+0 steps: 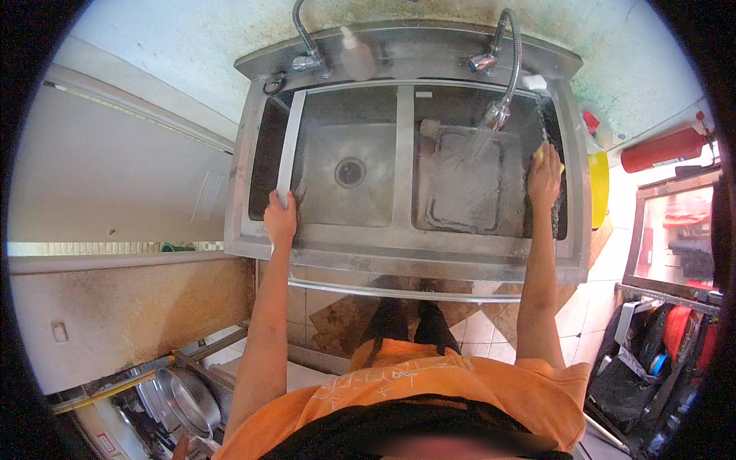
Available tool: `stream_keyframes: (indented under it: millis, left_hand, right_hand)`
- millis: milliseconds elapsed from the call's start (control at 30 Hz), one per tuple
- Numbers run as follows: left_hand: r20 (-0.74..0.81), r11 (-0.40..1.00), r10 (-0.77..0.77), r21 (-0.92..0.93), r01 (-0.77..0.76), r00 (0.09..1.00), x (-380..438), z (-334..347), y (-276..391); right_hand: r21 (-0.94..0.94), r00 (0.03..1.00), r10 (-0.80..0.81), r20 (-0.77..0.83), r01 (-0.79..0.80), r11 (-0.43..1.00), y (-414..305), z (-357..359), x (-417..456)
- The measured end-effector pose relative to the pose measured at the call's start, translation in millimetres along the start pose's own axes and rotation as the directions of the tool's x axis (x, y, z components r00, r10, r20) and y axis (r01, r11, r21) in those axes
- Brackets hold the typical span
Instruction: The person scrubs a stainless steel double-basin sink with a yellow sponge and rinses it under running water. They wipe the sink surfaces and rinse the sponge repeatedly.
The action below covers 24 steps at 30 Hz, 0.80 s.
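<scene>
A framed pane, apparently glass, lies across a stainless steel double sink (405, 155). My left hand (280, 221) grips the pale left strip of its frame (292, 138). My right hand (545, 178) holds a yellow sponge (540, 151) near the right edge, partly hidden by the fingers. Water runs from the flexible faucet's spray head (497, 115) over the right basin, left of my right hand. A wet trickle shows above and below that hand. Through the pane, the left basin's drain (350, 172) is visible.
A second faucet (310, 60) and a pump bottle (356, 54) stand on the back ledge, with a white block (535, 82) at its right. A yellow container (599, 190) is beside the sink. Metal pans (187, 402) lie lower left; a wooden-framed window or mirror (678, 230) is right.
</scene>
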<state>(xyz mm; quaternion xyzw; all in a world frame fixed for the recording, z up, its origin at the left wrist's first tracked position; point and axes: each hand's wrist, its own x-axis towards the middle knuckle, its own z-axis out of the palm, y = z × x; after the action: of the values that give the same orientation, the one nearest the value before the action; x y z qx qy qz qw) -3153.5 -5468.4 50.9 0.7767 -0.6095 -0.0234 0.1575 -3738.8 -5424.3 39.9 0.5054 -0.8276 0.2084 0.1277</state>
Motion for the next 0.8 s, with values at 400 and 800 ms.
stream_keyframes:
  millis: [400,800]
  left_hand:
    - [-0.169,0.845,0.141,-0.493,-0.207,0.976,8,11,-20]
    - [-0.029,0.676,0.034,-0.736,-0.045,0.999,13,17,-35]
  right_hand:
    - [0.1,0.997,0.065,-0.046,-0.06,0.993,-250,36,-113]
    - [0.442,0.846,-0.534,0.002,0.478,0.759,-459,16,-221]
